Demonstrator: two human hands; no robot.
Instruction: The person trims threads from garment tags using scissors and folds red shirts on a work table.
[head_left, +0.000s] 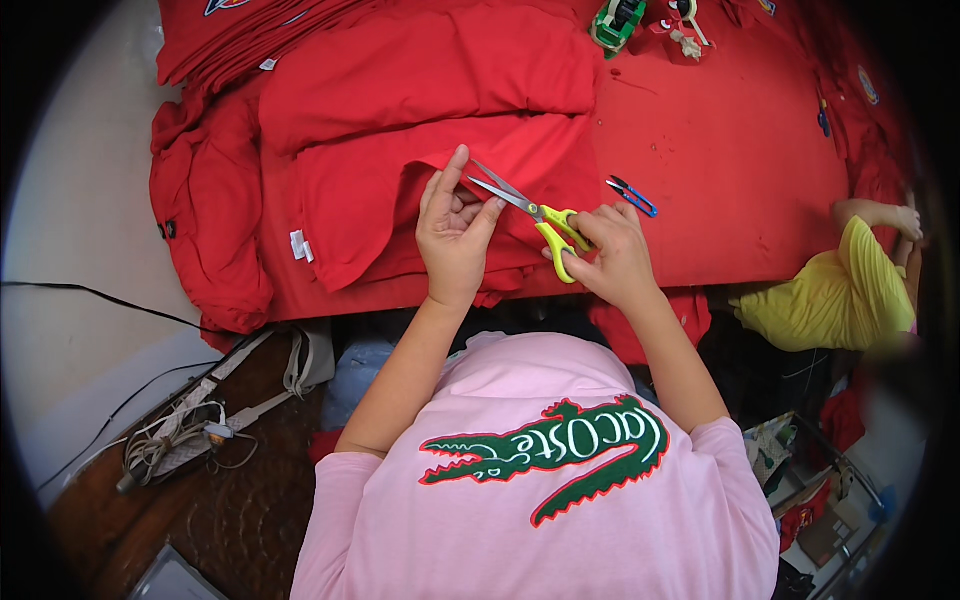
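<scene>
1. Mid-job, we work the scissors (535,215) in our right hand (612,255), fingers closed through the yellow handles, blades parted and pointing up-left.
2. Our left hand (452,235) pinches the edge of the red cloth (440,150), thumb and fingers closed on the fold just beside the blade tips.
3. We judge the trimming barely begun: no cut shows in the cloth yet, and more red pieces lie piled at the bench's (720,150) left.
4. Small blue snips (632,196) sit near our right hand, untouched.
</scene>
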